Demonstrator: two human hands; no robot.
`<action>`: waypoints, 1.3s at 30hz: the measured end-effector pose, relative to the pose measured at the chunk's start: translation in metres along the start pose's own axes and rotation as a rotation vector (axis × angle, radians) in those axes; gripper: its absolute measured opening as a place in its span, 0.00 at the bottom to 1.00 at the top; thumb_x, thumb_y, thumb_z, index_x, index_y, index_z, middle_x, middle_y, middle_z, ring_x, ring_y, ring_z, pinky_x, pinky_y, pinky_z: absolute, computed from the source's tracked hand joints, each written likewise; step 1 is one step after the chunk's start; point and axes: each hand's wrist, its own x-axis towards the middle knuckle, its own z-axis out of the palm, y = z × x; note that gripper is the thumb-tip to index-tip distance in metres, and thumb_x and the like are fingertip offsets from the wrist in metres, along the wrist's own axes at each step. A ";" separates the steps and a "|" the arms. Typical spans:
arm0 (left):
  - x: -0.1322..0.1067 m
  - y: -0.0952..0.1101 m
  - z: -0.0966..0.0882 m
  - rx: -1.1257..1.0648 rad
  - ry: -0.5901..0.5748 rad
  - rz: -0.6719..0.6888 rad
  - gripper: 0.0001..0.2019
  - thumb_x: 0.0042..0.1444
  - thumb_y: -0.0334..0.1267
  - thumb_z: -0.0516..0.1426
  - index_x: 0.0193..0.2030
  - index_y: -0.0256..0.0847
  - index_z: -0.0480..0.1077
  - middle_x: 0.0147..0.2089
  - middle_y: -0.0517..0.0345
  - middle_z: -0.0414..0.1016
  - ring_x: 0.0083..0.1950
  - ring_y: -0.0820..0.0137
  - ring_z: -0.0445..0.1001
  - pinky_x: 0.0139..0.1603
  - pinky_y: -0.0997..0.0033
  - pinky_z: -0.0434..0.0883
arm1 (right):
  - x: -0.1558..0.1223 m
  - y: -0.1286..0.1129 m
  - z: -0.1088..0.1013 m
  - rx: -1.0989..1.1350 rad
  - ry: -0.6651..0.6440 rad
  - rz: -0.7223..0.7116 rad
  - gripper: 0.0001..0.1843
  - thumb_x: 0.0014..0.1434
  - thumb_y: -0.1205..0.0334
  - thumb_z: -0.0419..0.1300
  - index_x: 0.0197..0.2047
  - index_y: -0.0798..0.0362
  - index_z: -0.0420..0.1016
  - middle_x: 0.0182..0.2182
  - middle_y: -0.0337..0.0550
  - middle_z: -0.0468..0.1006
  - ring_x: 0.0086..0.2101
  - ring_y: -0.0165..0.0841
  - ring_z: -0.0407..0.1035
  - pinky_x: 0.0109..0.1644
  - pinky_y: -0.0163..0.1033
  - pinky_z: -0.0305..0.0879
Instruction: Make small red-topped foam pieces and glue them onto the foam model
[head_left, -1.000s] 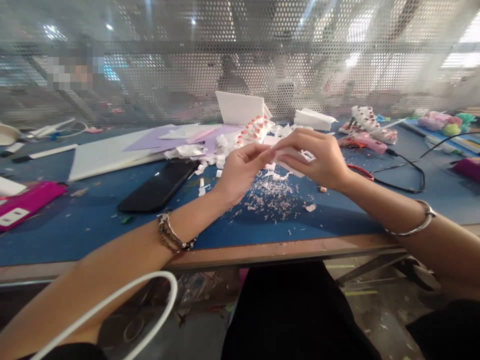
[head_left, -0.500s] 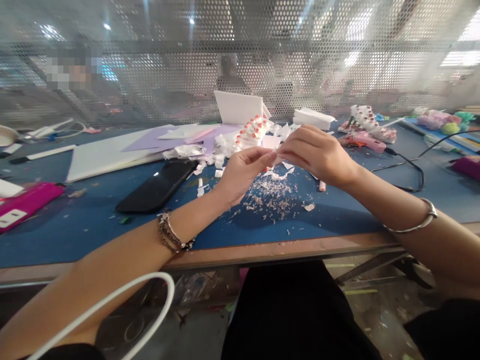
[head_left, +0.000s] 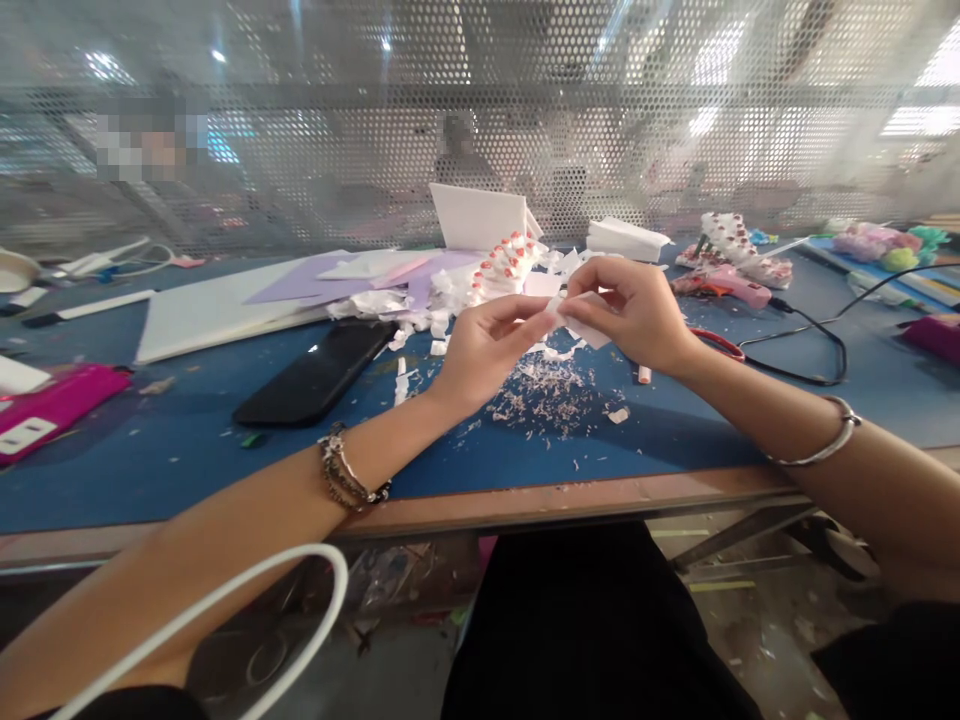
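Observation:
My left hand (head_left: 484, 345) and my right hand (head_left: 637, 310) meet above the blue table (head_left: 187, 440), both pinching one small white piece of paper (head_left: 581, 325) between fingertips. The paper's left tip is at my left thumb and its wider end lies under my right fingers. Directly below the hands lies a heap of tiny white and pink shavings (head_left: 547, 395). Behind them sits a pile of white pieces with red tips (head_left: 506, 262).
A black phone (head_left: 319, 372) lies left of the hands, with white and purple sheets (head_left: 225, 305) behind it. A pink glue gun (head_left: 731, 283) with a black cable (head_left: 821, 345) is at the right. A pink box (head_left: 52, 405) sits far left. A perforated metal screen (head_left: 480, 110) backs the table.
My right hand has turned and shifted slightly, and more of the white paper piece now shows under its fingers. My left hand stays pinching it at nearly the same place.

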 end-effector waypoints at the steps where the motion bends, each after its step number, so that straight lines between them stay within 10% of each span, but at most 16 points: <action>1: -0.001 0.003 0.000 0.052 -0.003 0.029 0.10 0.46 0.42 0.61 0.34 0.40 0.75 0.30 0.59 0.75 0.31 0.77 0.70 0.34 0.77 0.67 | 0.000 -0.001 0.000 -0.004 0.013 0.006 0.10 0.53 0.59 0.58 0.28 0.58 0.68 0.24 0.36 0.68 0.26 0.22 0.59 0.29 0.31 0.56; 20: 0.009 0.000 -0.004 -0.388 -0.093 -0.204 0.08 0.41 0.41 0.65 0.29 0.43 0.74 0.28 0.64 0.70 0.29 0.81 0.68 0.33 0.81 0.68 | 0.001 -0.010 0.002 0.433 -0.082 0.171 0.09 0.53 0.59 0.57 0.32 0.58 0.68 0.23 0.34 0.66 0.24 0.20 0.61 0.25 0.28 0.58; 31: 0.003 -0.002 -0.004 -0.092 -0.021 0.016 0.08 0.49 0.43 0.59 0.32 0.41 0.76 0.26 0.60 0.71 0.29 0.79 0.67 0.32 0.77 0.66 | 0.000 -0.008 0.001 0.205 -0.015 0.061 0.10 0.53 0.57 0.59 0.30 0.55 0.63 0.27 0.36 0.66 0.27 0.22 0.61 0.29 0.31 0.61; 39: 0.004 -0.004 -0.003 -0.098 -0.025 -0.083 0.11 0.46 0.47 0.61 0.27 0.41 0.73 0.22 0.61 0.67 0.26 0.77 0.65 0.30 0.74 0.65 | -0.003 -0.011 -0.002 -0.011 -0.028 0.000 0.09 0.54 0.58 0.57 0.37 0.52 0.66 0.28 0.37 0.68 0.28 0.24 0.63 0.33 0.33 0.63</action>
